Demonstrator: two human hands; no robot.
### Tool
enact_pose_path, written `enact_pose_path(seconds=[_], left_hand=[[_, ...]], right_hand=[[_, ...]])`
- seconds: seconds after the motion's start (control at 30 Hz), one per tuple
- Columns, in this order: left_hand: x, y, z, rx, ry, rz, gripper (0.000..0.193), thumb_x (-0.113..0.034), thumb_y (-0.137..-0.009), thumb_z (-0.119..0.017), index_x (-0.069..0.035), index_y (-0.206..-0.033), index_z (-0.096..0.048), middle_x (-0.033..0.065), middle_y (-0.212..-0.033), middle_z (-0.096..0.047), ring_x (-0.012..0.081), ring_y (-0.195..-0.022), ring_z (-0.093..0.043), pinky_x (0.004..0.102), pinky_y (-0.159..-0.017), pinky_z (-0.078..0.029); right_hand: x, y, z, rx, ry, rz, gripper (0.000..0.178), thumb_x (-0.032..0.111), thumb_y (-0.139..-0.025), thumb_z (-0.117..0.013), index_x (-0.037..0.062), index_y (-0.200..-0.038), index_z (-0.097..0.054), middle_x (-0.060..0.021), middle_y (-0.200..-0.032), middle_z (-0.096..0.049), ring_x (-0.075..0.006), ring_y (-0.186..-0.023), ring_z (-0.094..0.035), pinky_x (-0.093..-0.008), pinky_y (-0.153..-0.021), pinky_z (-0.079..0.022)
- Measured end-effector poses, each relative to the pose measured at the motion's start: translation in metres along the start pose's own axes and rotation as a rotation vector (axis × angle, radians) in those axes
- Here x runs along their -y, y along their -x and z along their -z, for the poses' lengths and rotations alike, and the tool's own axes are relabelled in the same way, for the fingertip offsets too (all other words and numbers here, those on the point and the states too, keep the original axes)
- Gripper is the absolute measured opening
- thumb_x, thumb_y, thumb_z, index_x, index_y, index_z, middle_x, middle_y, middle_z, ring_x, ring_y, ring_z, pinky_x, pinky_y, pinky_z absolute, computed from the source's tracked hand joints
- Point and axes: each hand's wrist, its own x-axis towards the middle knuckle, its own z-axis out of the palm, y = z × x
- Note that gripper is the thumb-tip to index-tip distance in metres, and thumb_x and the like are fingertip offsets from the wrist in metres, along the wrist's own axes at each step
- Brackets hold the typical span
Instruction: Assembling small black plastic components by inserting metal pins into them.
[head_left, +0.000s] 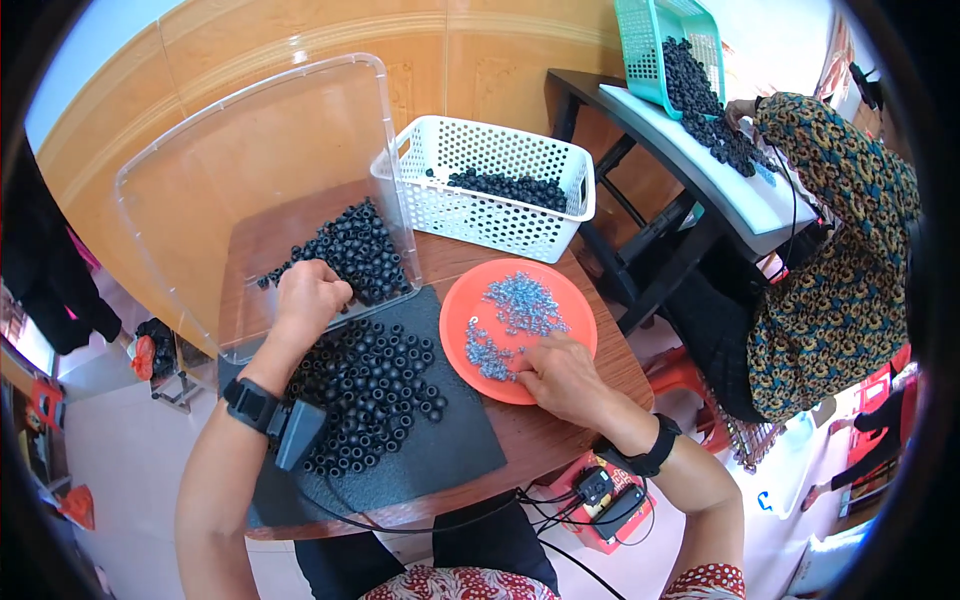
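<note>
Head view: left hand (308,292) curled loosely over black rubber rings (365,375) spilling from tipped clear bin (250,140) onto dark mat (450,440); hold not discernible. Right hand (562,375) on orange plate (460,300), fingertips pinching among small silvery screws (522,302).

A small assembly workshop is suggested: black rings (365,385) are heaped on a wooden table (560,440), and baskets (490,185) are filled (a co-worker (830,250) sorts nearby).

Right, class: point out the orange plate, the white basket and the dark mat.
orange plate (572,322): head view, bare right part of its rim.
white basket (490,215): head view, perforated front wall.
dark mat (450,450): head view, bare lower right area.
</note>
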Motion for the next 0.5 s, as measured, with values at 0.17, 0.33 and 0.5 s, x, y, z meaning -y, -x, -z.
enact_pose_path(seconds=[0.17, 0.33, 0.5], left_hand=[[-0.026, 0.050, 0.028, 0.222, 0.896, 0.242, 0.015, -0.007, -0.078, -0.058, 0.003, -0.089, -0.060, 0.0131, -0.069, -0.064, 0.0134, -0.050, -0.059, 0.0237, -0.041, -0.045], [-0.041, 0.125, 0.021, 0.386, 1.297, 0.370, 0.017, -0.002, -0.080, -0.058, 0.006, -0.094, -0.060, 0.0182, -0.078, -0.065, 0.0174, -0.053, -0.060, 0.0264, -0.047, -0.048], [-0.038, 0.175, 0.001, 0.445, 1.601, 0.548, 0.021, -0.009, -0.081, -0.057, 0.006, -0.095, -0.059, 0.0176, -0.077, -0.062, 0.0205, -0.060, -0.059, 0.0332, -0.052, -0.045]], right_hand=[[0.005, -0.001, 0.004, -0.012, -0.064, -0.040, 0.006, 0.004, -0.070, -0.056, 0.0017, -0.071, -0.062, -0.0172, -0.073, -0.062, -0.0370, -0.079, -0.056, -0.0452, -0.070, -0.044], [0.002, 0.007, 0.008, -0.041, -0.067, -0.088, 0.005, 0.003, -0.072, -0.058, 0.0012, -0.075, -0.060, -0.0180, -0.075, -0.061, -0.0375, -0.080, -0.056, -0.0454, -0.069, -0.044], [0.017, 0.010, 0.018, -0.196, -0.100, 0.014, 0.008, -0.003, -0.070, -0.060, 0.0006, -0.076, -0.055, -0.0159, -0.076, -0.058, -0.0358, -0.077, -0.054, -0.0436, -0.067, -0.044]])
